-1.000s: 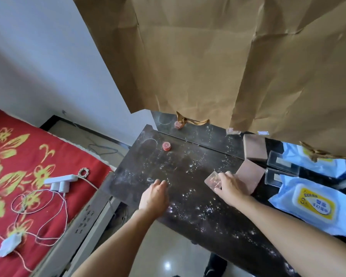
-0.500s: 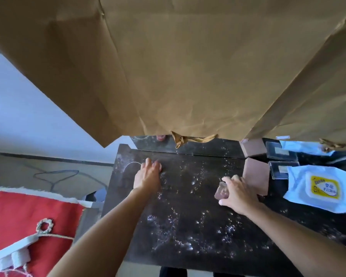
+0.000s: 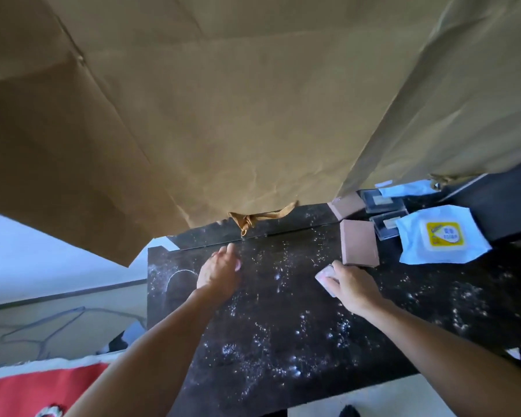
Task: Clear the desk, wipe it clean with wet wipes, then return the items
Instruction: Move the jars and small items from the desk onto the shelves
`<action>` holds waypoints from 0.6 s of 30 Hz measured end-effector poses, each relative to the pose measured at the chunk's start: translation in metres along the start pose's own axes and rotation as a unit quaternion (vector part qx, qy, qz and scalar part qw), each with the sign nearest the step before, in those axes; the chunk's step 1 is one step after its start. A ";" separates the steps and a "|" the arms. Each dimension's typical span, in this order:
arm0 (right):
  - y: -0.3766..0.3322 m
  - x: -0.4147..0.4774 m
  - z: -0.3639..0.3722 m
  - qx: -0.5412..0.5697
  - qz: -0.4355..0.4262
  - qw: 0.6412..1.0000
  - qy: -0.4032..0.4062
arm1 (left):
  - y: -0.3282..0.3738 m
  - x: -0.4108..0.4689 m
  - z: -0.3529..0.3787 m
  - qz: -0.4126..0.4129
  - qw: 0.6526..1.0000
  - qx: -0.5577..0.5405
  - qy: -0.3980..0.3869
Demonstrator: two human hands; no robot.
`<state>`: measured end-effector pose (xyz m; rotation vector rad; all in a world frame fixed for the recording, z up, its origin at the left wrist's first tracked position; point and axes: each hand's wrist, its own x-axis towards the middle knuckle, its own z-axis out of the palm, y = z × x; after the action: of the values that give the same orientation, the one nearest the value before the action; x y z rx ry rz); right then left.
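1. A dark, glossy surface (image 3: 283, 341) fills the lower middle of the view, speckled all over with white dusty flecks and marked with a pale ring stain near its left end.
2. Creased brown paper (image 3: 223, 115) hangs over the far edge and covers the upper view. A white wall and pale floor with a loose grey cable lie to the left. A red patterned bed cover (image 3: 36, 389) shows at bottom left.
3. At the right end sit a flat pinkish-brown square block (image 3: 359, 242), two clear plastic cases (image 3: 387, 225), and a soft pale-blue wet wipes pack (image 3: 442, 236) with a yellow label.
4. The left hand (image 3: 218, 273) rests near the far edge, fingers curled loosely; whether its grip holds anything cannot be told.
5. The right hand (image 3: 351, 287) presses a small pale pink card (image 3: 325, 276) flat to the surface, its grip folded over it, just beside the block's near corner.
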<state>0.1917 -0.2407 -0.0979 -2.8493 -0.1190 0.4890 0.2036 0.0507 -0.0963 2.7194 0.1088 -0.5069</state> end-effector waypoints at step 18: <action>0.213 -0.187 -0.084 0.149 0.138 0.972 0.116 | 0.287 -0.119 0.066 0.238 0.967 0.060 0.065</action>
<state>0.0522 -0.4887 -0.0165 -2.6081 0.3655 0.1986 0.1116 -0.2414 -0.0115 2.7557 -0.5441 -0.1992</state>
